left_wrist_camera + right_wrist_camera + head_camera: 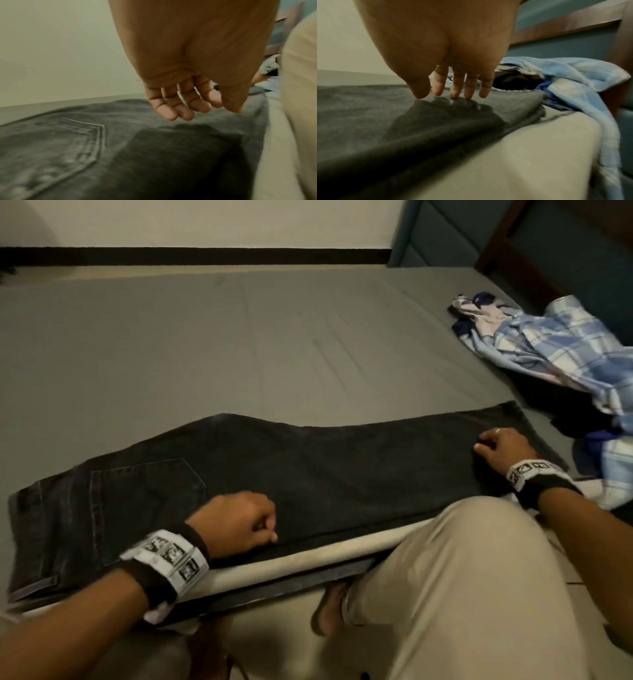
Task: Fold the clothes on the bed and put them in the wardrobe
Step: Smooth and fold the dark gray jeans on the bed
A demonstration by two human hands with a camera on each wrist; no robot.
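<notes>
Lying lengthwise along the near edge of the bed (239,337), the dark jeans (308,467) are running from the lower left of the head view, where the waistband and back pocket sit, to the hem at the right. The left hand (236,520) is sitting over the seat end, lower centre of the frame, and the right hand (501,446) is resting near the hem at the right, so each hand is covering its own end of the long axis. Judging from this, the coming fold is turning on carrying one end over to the other, and the right hand is the nearer one to the hem. A heap of clothes topped by a blue plaid shirt (561,354) is waiting at the upper right, just past the hem.

Looking along the left wrist, the fingers (171,108) are hanging loosely bent, apparently just above the denim and gripping nothing, with the pocket stitching at the lower left. The head view is hiding these fingers under the knuckles.

Looking along the right wrist, the fingers (471,89) are nearly straight and spread, their tips touching the jeans (385,108) and pinching nothing. The plaid shirt (565,75) is lying just beyond the hem at the right, and dark garments are showing under it.
</notes>
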